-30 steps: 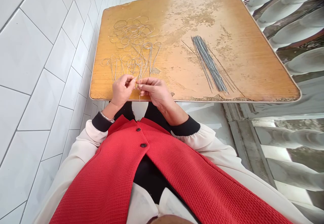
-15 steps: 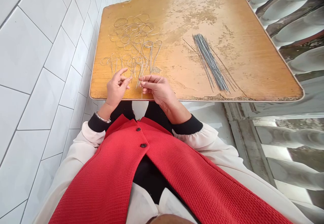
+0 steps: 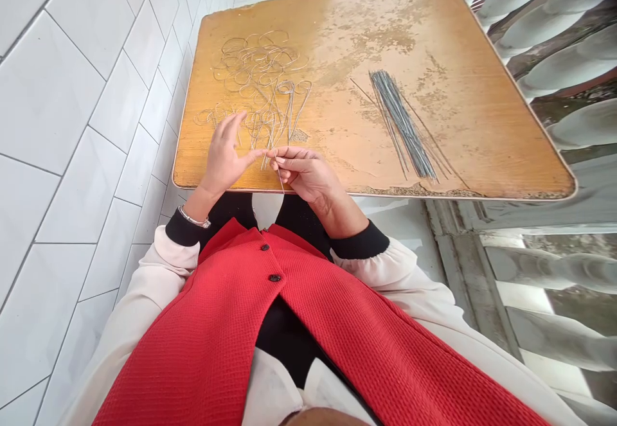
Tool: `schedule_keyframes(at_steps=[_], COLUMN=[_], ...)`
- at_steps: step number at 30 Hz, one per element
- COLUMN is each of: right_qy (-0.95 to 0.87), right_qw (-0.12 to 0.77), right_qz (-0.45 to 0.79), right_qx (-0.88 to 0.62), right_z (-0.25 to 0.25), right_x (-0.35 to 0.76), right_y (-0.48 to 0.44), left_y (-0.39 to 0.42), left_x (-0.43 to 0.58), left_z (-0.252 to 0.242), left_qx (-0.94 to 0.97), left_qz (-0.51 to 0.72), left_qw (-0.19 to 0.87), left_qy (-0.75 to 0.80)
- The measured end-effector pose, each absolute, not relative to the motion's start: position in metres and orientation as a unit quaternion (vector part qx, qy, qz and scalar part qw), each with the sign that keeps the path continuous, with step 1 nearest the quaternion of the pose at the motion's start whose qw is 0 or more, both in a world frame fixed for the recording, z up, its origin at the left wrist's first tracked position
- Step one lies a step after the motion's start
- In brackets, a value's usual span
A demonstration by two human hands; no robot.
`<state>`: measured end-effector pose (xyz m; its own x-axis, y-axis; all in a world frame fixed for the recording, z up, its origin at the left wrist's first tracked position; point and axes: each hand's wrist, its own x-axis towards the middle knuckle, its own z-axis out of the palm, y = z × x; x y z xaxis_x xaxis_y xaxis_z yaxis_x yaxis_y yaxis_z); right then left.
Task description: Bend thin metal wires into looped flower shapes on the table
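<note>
My right hand [image 3: 303, 175] pinches a thin bent wire [image 3: 278, 172] between its thumb and fingertips, near the table's front edge. My left hand [image 3: 224, 156] is open, its fingers spread, with one long finger reaching toward that wire. It stands just below a tangle of looped silver wires [image 3: 260, 85]. Farther right lies a bundle of straight grey wires [image 3: 402, 124], with several loose strands around it. The wooden board [image 3: 482, 150] bears both groups of wire.
A worn, peeling orange board has a white tiled wall [image 3: 81, 124] to its left and glass louvres [image 3: 569, 60] to its right. My red waistcoat [image 3: 231, 336] lies below its front edge, and a metal bangle [image 3: 193, 218] circles my left wrist.
My left hand has parted from the wire, its fingers opening and spreading. My right hand keeps its pinch. The view has shifted slightly.
</note>
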<state>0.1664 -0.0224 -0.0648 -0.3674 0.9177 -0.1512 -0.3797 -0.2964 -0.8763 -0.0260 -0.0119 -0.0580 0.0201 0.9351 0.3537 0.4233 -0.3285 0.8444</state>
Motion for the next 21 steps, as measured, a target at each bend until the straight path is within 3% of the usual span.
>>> schedule_keyframes(at_steps=[8, 21], right_qy=[-0.366, -0.36], right_qw=[0.427, 0.434], right_qz=[0.771, 0.768], right_qx=[-0.3, -0.302], right_z=[-0.06, -0.061], right_x=[0.169, 0.165], right_y=[-0.022, -0.025], left_y=[0.0, -0.001], left_x=[-0.031, -0.027], left_z=[-0.068, -0.068], left_qx=[0.844, 0.831], left_qz=[0.296, 0.309], left_qw=[0.09, 0.075], left_qy=[0.438, 0.457])
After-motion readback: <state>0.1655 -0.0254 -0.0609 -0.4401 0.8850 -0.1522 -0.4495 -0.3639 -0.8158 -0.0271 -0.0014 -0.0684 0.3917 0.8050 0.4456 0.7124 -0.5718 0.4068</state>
